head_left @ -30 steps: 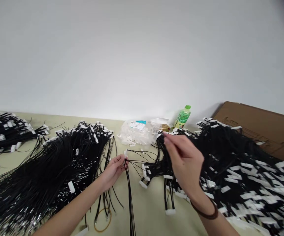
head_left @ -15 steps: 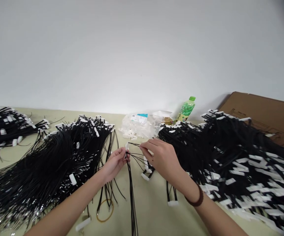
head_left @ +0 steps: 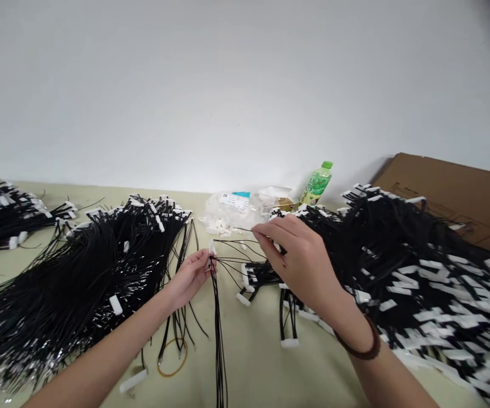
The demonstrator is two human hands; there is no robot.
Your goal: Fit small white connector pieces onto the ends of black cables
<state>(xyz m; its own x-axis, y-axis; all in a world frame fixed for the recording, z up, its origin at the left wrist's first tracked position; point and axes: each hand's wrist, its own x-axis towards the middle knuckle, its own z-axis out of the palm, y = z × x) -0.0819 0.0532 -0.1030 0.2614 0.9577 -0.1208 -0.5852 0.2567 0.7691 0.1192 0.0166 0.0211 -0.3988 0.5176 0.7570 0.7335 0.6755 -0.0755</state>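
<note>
My left hand (head_left: 190,279) is closed in a pinch on a small white connector housing (head_left: 211,246), held upright. Several black wires (head_left: 219,345) hang from it down the table, while others fan out to the right beneath my other hand. Farther right and a little higher, my right hand (head_left: 299,252) pinches a thin black wire (head_left: 243,229) between thumb and forefinger. The end of that wire points left, above the connector and apart from it. My right palm faces down and hides part of the wires behind it.
Heaps of black wires lie to the left (head_left: 92,272) and right (head_left: 380,260), many with white connectors. Behind my hands are a clear plastic bag (head_left: 228,212) with small white parts, a green bottle (head_left: 318,184) and a cardboard box (head_left: 448,192). A yellow rubber band (head_left: 172,374) lies in front.
My right hand has moved up and right, away from the connector, with a thin wire now stretching left from its fingertips. My left hand still holds the connector. The whole view has shifted slightly.
</note>
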